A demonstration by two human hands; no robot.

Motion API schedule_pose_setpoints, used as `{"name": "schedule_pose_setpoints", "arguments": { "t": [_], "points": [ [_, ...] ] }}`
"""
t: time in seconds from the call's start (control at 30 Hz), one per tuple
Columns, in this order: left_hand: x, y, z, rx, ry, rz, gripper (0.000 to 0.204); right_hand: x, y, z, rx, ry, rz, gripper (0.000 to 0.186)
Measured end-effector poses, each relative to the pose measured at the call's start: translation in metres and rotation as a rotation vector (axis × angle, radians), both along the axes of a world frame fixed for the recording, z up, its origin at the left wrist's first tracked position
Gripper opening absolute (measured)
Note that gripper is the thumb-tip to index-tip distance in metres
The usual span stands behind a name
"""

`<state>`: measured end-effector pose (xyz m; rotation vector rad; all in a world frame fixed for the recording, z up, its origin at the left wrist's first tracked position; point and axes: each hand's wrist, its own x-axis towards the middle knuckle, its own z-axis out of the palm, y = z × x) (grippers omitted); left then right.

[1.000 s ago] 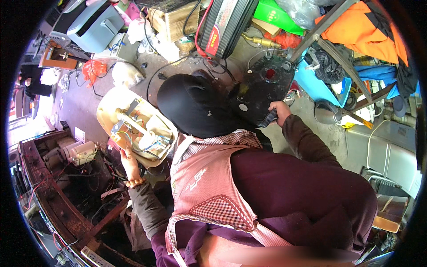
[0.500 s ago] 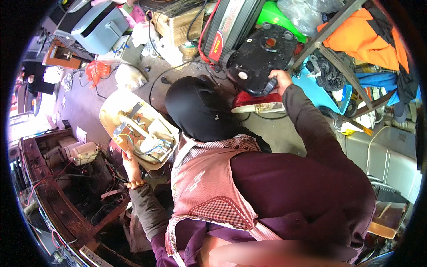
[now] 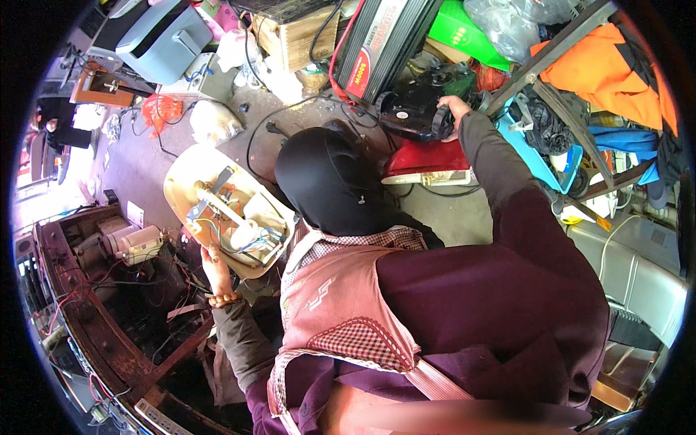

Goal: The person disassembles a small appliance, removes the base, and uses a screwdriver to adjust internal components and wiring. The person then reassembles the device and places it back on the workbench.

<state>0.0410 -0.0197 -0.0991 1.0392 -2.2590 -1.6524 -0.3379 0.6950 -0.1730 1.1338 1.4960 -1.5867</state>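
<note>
My left hand grips the lower left edge of a cream plastic housing. The housing is open-topped, with coloured wires, a white round part and a rod inside. On the right, my right hand has its fingers around the near edge of a black wheeled base, by one of its wheels. The base is tilted, and its far part lies in shadow. Just below it is a red thing with a white edge, shaped like a shoe. My black-clad knee rises between the two hands.
A rusty metal frame holding a motor stands at the left. Behind are a black power inverter, a wooden box and a grey bin. A blue crate and metal bars crowd the right. Cables cross the floor.
The black base has tipped, so its flat underside with the round marks shows far less. My right hand stays on its edge. My left hand and the cream housing have hardly moved.
</note>
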Motion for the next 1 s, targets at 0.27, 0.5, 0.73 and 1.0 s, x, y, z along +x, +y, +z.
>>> {"name": "schedule_pose_setpoints", "arguments": {
  "t": [0.27,0.5,0.73,1.0],
  "points": [
    [0.002,-0.001,0.004,-0.006,-0.022,0.029,0.036,-0.043,0.008,-0.019,0.089,0.071,0.065,0.021],
    [0.004,0.018,0.018,-0.041,-0.045,0.068,0.033,-0.052,-0.042,-0.001,0.405,0.182,0.259,0.038],
    [0.003,0.01,0.009,-0.087,-0.039,0.011,0.032,-0.047,-0.031,-0.014,0.468,0.183,0.228,0.075],
    [0.001,0.01,0.008,-0.052,-0.044,0.036,0.033,-0.038,-0.002,-0.075,0.837,0.518,0.451,0.097]
  ]
}}
